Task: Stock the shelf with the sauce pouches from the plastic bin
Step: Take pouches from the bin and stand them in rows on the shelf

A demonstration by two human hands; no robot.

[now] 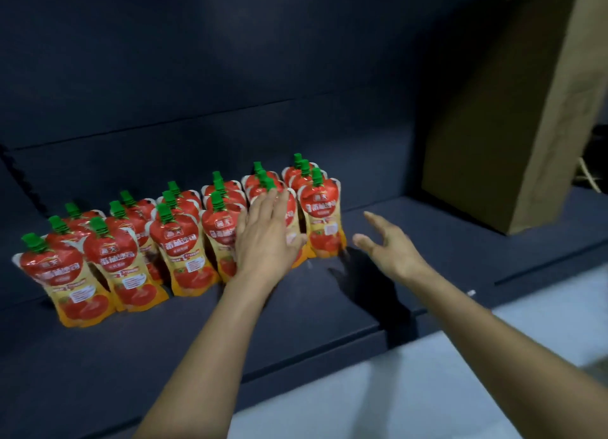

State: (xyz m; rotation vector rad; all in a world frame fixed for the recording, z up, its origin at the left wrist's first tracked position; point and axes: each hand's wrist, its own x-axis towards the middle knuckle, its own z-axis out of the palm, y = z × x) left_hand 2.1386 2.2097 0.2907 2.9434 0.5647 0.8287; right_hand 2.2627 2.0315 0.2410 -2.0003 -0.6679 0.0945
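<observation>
Glossy green-capped sauce pouches [177,247] stood on the matte dark shelf [296,323]. The left hand [266,241] lay flat against 1, half-hiding it; the right hand [388,244] hovered spread, empty.

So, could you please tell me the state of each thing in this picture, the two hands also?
sauce pouches: upright, green caps on, standing in rows on the shelf
shelf: partly stocked, pouches on its left part only
left hand: fingers straight, against a front pouch, gripping nothing
right hand: fingers spread, above the shelf, holding nothing
cardboard box: standing on the shelf at the right, top flap seems open
</observation>
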